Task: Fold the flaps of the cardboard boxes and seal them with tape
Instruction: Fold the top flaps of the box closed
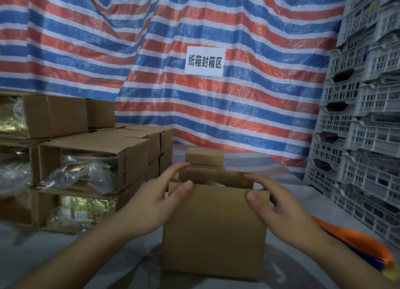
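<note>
A striped tarp [151,50] is hanging across the whole upper part of the frame, with a white paper sign [204,61] stuck on it right of centre. Grey plastic crates [363,115] are piling up along the right edge, and a stack of open boxes [82,158] with shiny bags showing inside is sitting at the middle left. The desk [54,252], covered in clear plastic sheeting, is running across the bottom of the frame. At lower centre the cardboard box [213,230] is standing on the desk with its top not yet closed; the near flap is standing almost upright and something is just showing inside. The left hand [155,202] is holding the box's upper left corner, thumb pressing on the near flap and fingers curling over towards the far flap. The right hand [279,206] is mirroring it at the upper right corner, thumb on the near flap and fingers wrapping round the side. A smaller closed box [204,157] is sitting just behind. The cardboard looks stiff yet light, likely creasing cleanly along its score lines, so pressing near the flap's fold rather than its free edge should be bending it down without buckling. An orange object [357,241] is lying at lower right; no tape is plainly visible.
</note>
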`<state>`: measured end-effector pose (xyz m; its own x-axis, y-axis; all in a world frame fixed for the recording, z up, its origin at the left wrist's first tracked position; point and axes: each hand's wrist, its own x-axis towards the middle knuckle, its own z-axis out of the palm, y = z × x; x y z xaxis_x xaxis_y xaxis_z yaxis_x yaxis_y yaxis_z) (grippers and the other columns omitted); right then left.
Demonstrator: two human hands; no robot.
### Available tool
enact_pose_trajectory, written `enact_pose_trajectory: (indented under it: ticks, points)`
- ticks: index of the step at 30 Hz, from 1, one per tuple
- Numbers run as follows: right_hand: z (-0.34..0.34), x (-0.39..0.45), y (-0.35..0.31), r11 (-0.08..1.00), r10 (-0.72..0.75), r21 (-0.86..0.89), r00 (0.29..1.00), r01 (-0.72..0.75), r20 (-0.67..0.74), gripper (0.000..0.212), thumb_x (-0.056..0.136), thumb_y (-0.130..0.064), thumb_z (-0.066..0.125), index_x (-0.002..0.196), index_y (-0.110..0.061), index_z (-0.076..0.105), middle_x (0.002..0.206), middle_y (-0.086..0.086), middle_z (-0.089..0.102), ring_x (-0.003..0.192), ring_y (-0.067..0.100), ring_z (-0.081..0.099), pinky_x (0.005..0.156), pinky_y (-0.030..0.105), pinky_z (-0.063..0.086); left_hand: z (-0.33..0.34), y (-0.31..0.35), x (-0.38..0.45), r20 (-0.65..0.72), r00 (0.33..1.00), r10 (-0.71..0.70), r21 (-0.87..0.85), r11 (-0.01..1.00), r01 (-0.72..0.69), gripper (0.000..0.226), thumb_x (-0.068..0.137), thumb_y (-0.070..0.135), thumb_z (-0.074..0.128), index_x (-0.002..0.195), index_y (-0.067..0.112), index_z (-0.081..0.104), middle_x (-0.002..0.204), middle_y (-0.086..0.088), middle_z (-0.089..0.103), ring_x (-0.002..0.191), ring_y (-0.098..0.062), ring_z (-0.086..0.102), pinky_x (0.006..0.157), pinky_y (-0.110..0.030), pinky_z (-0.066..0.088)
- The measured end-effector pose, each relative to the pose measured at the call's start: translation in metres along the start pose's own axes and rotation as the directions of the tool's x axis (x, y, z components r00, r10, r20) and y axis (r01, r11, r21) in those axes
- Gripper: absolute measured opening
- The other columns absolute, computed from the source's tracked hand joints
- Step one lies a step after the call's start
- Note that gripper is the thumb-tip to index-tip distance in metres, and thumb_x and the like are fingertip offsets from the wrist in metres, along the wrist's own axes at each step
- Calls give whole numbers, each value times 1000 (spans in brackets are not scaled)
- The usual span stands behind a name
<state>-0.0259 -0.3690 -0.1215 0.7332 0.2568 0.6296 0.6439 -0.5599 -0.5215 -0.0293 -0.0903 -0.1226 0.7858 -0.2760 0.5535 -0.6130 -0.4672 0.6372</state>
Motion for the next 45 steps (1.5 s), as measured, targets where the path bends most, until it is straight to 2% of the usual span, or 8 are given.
enact_pose_trajectory:
  ticks: [6,11,18,21,25,30,37,45]
  points:
    - [7,6,-2,996,82,-31,994,-85,-74,40,81,-66,47,119,-52,50,115,-27,59,101,-5,57,75,12,47,7,2,5,-160,977,-140,97,983,157,48,80,76,45,124,58,39,97,21,65,87,6,62,68,-18,51]
    - [14,15,6,974,219,-31,971,-223,-93,47,89,-32,71,130,-38,50,98,-7,65,80,4,63,60,13,45,12,3,19,-246,955,-166,199,956,217,73,82,48,72,142,42,31,110,23,58,82,4,61,71,-21,52]
    - [11,20,4,973,208,-102,978,-209,-21,69,86,-29,76,143,-39,37,128,-19,36,107,-3,51,79,9,41,3,9,36,-78,967,-241,358,899,253,83,79,42,76,146,41,28,145,12,27,116,-8,47,97,-28,46]
    - [10,18,2,981,124,-148,992,-128,-35,56,87,-31,75,131,-44,44,127,-22,35,118,0,41,88,11,33,6,18,36,-61,993,102,555,830,-51,63,82,39,71,137,44,41,139,18,33,128,-7,36,108,-35,38]
    - [14,13,0,991,61,-113,997,-65,-35,44,88,-24,74,105,-51,45,117,-22,45,111,-3,47,80,3,40,28,34,40,318,943,104,386,894,-229,34,96,49,45,130,52,45,117,33,45,99,9,52,87,-26,51]
    - [9,13,7,983,14,-182,1000,-9,26,50,91,-29,69,128,-48,42,134,-26,39,117,-15,38,86,-4,32,39,31,46,463,881,-95,387,916,-104,31,93,61,40,97,39,61,83,13,63,72,2,59,66,-23,45]
    - [5,18,8,871,-77,-483,996,90,47,57,89,-50,50,144,-38,45,140,-25,41,123,-8,19,103,16,5,48,31,42,386,915,-121,406,912,-51,30,96,55,40,91,34,60,82,8,62,73,-4,59,67,-26,47]
    - [9,10,-1,922,-62,-382,998,65,19,40,95,-34,61,134,-34,54,115,-19,50,112,5,46,93,17,35,37,37,28,58,998,-18,400,917,-6,9,95,39,56,86,40,54,83,14,62,74,5,60,64,-15,51]
